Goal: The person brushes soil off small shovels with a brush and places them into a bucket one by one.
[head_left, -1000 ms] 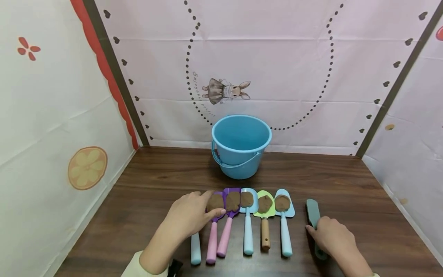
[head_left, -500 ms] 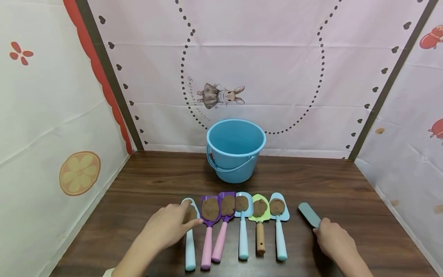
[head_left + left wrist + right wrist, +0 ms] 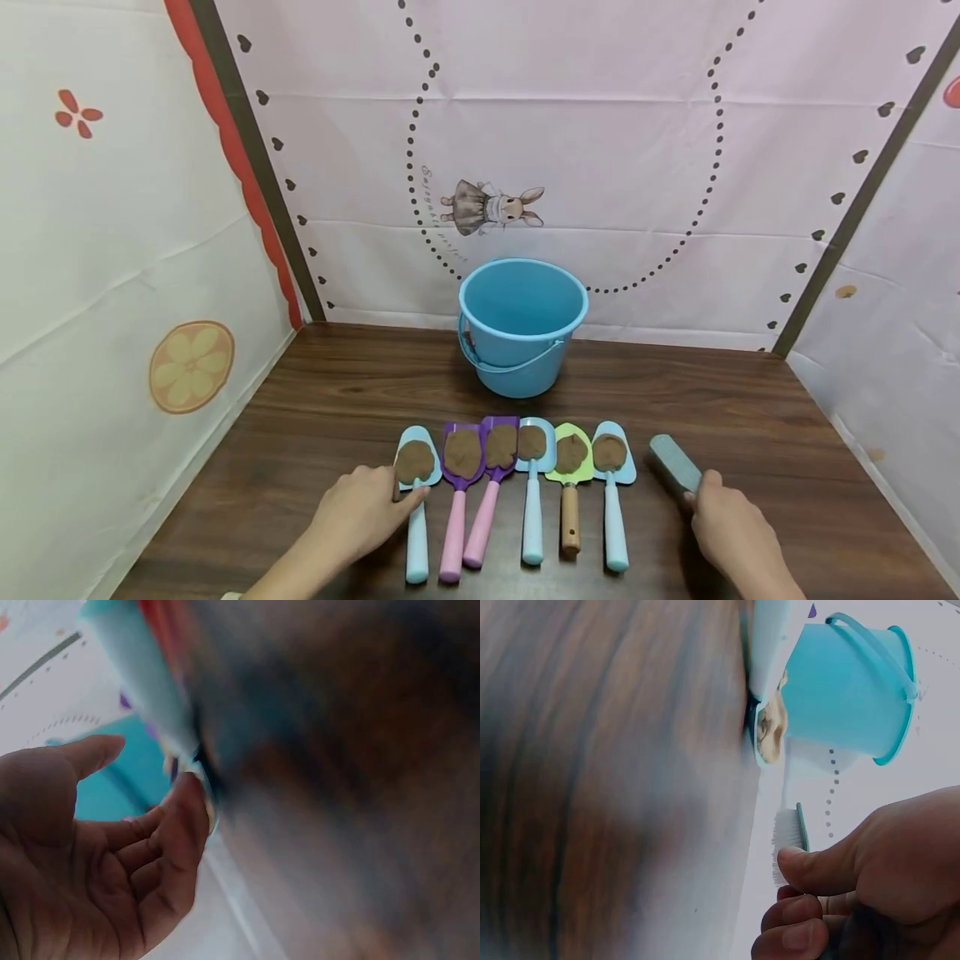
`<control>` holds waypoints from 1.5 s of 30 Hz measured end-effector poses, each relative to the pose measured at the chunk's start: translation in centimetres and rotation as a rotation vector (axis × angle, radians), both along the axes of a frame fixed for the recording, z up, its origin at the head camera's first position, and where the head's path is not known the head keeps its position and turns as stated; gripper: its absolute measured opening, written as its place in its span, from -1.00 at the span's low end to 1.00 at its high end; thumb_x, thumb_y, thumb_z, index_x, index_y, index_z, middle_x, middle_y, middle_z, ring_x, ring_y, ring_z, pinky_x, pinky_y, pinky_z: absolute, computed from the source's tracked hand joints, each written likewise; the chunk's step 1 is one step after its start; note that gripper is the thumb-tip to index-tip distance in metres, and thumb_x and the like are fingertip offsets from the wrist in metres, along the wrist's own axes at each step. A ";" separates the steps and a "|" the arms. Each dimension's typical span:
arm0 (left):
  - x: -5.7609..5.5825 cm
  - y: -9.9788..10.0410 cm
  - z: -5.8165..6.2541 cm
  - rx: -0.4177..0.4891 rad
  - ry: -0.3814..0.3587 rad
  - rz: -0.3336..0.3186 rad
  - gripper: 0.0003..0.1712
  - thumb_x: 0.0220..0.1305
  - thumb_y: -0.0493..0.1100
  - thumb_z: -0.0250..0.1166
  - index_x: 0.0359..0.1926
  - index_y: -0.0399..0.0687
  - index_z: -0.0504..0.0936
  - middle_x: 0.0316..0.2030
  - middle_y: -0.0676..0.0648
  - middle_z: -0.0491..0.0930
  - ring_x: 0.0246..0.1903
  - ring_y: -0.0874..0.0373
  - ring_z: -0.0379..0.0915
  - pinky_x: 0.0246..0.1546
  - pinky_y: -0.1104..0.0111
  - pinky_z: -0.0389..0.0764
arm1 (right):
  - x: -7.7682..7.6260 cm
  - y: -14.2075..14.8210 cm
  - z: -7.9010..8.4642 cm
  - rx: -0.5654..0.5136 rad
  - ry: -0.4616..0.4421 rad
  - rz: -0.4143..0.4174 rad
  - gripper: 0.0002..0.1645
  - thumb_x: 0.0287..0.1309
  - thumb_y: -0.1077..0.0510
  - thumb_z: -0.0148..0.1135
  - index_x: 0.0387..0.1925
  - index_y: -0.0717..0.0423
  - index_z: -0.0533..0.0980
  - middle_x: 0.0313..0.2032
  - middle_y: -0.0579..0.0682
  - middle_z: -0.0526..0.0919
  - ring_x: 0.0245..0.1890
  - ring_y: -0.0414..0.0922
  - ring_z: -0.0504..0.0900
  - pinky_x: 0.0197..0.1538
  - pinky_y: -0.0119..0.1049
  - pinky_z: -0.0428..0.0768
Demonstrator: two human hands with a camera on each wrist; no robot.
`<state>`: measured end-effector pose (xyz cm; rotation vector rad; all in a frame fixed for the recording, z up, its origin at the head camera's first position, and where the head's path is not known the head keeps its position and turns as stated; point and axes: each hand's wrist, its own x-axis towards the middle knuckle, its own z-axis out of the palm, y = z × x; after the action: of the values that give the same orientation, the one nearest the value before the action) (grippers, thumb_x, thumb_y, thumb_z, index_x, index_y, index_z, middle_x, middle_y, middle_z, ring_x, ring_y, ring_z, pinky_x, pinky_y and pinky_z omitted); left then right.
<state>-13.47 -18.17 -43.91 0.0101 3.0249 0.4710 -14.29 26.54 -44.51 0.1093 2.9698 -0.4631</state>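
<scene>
My left hand point(image 3: 363, 512) is beside the leftmost light-blue toy shovel point(image 3: 417, 546), with the thumb over its neck in the head view. A brown sand-like lump point(image 3: 415, 461) lies on that shovel's blade. In the left wrist view the left hand point(image 3: 105, 862) has its thumb apart from loosely bent fingers, with nothing gripped between them; the pale handle point(image 3: 142, 671) passes beyond the fingertips. My right hand point(image 3: 735, 529) grips a grey-green brush point(image 3: 675, 464) at the right. White bristles point(image 3: 786, 832) show past the thumb in the right wrist view.
Right of the leftmost shovel lie two purple shovels point(image 3: 453, 533) with pink handles, a light-blue one point(image 3: 532, 525), a green one point(image 3: 570, 517) with a wooden handle and another light-blue one point(image 3: 615, 529). All bear brown lumps. A blue bucket point(image 3: 517, 354) stands behind on the wooden table point(image 3: 360, 375).
My left hand has moved left from over the purple shovel to the leftmost light-blue one, then back toward me, uncovering its lump. The brush in my right hand has swung to tilt left.
</scene>
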 end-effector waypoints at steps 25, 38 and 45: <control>0.9 2.0 -1.1 -0.207 0.131 -0.029 -0.63 0.25 -0.17 0.20 -0.69 -0.08 0.37 -0.71 -0.04 0.45 -0.66 -0.02 0.52 -0.69 0.02 0.52 | 0.5 -1.1 0.2 -0.005 0.082 0.002 -0.68 0.43 0.13 0.14 -0.28 0.34 0.33 -0.54 0.18 0.57 -0.56 0.08 0.60 -0.57 0.02 0.46; 1.3 1.4 0.3 -0.376 0.483 -0.069 -0.56 0.43 -0.10 0.28 -0.52 -0.16 0.29 -0.73 0.01 0.24 -0.83 0.16 0.30 -0.88 0.29 0.36 | 0.5 -0.8 0.5 0.011 0.262 0.045 -0.69 0.38 0.21 0.21 -0.25 0.47 0.42 -0.49 0.15 0.49 -0.46 0.13 0.60 -0.42 0.11 0.55; 0.6 1.2 1.5 -0.364 0.693 -0.171 -0.59 0.42 -0.08 0.26 -0.47 -0.14 0.29 -0.68 0.06 0.15 -0.79 0.30 0.04 -0.83 0.44 0.12 | 0.6 -1.1 1.7 -0.035 0.373 0.066 -0.60 0.45 0.12 0.16 0.00 0.47 0.50 -0.47 0.09 0.45 -0.48 0.04 0.48 -0.44 0.04 0.49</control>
<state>-12.91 -16.98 -42.40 0.5037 3.6777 -0.1469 -13.67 25.47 -42.79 -0.0885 3.3120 -0.5847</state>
